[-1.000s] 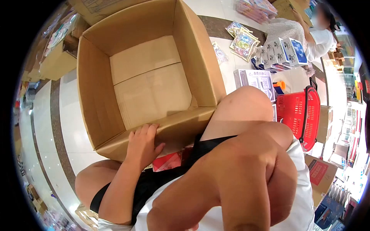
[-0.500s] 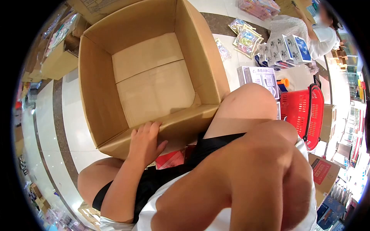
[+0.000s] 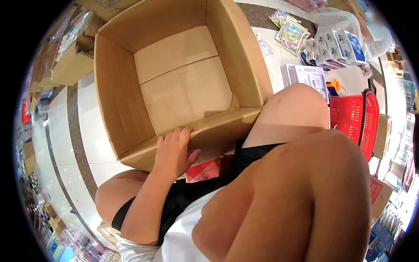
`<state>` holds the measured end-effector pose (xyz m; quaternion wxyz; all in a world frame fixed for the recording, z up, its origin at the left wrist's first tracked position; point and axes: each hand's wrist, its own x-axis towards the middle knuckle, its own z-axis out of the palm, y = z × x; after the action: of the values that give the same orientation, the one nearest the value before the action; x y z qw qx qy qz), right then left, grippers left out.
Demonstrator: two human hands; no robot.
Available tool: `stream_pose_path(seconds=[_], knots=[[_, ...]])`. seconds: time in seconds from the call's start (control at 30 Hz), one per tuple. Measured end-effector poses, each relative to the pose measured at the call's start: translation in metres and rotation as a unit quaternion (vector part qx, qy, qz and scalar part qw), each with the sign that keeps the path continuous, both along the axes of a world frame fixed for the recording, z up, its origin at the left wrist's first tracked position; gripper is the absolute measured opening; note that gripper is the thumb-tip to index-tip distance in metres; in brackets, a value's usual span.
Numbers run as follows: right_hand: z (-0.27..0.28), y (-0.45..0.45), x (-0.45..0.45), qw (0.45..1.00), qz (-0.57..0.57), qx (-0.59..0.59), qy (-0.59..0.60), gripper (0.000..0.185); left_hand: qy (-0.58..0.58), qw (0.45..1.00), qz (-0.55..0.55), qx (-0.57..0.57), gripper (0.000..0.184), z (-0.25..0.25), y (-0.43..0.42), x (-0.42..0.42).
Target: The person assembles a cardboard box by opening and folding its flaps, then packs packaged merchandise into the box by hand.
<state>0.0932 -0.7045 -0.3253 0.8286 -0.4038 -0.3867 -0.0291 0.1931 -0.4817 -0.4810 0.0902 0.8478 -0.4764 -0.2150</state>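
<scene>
A large open cardboard box [image 3: 183, 126] stands between my knees, with nothing lying on its bare bottom. My left hand [image 3: 173, 152] is at the near wall of the box, fingers hooked over the rim and thumb on the outer side. My right arm is bent and raised close to the camera, filling the lower right. Its hand lies outside the view. Below the box's near wall, something flat and red [image 3: 204, 171] shows partly by my lap.
At the right are a red shopping basket [image 3: 349, 115], a pale purple box [image 3: 307, 77] and a row of blue-and-white boxes [image 3: 334, 47]. Clear packets [image 3: 292, 35] lie on the tiles. Another person [image 3: 342, 22] is at upper right. Cartons [image 3: 72, 67] stand left.
The view has shifted, so the box and my left hand appear slightly higher and farther right. My right arm looks larger, nearer the camera. The left hand keeps its place on the rim.
</scene>
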Motion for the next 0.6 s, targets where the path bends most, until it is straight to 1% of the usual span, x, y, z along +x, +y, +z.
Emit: stream_pose_path(seconds=[0.17, 0.27, 0.6], knots=[[0.0012, -0.0025, 0.0015, 1.000, 0.003, -0.005, 0.000, 0.017, 0.009, 0.999, -0.003, 0.047, 0.062, 0.0087, -0.0050, 0.0014], [0.0017, -0.0040, 0.0009, 1.000, 0.002, -0.010, 0.001, 0.017, 0.002, 1.000, -0.004, 0.017, 0.062, 0.0059, -0.0030, 0.0008], [0.0047, -0.0089, 0.0023, 1.000, 0.003, -0.019, 0.010, 0.016, 0.001, 1.000, -0.003, 0.009, 0.062, 0.0009, -0.0014, 0.0009]])
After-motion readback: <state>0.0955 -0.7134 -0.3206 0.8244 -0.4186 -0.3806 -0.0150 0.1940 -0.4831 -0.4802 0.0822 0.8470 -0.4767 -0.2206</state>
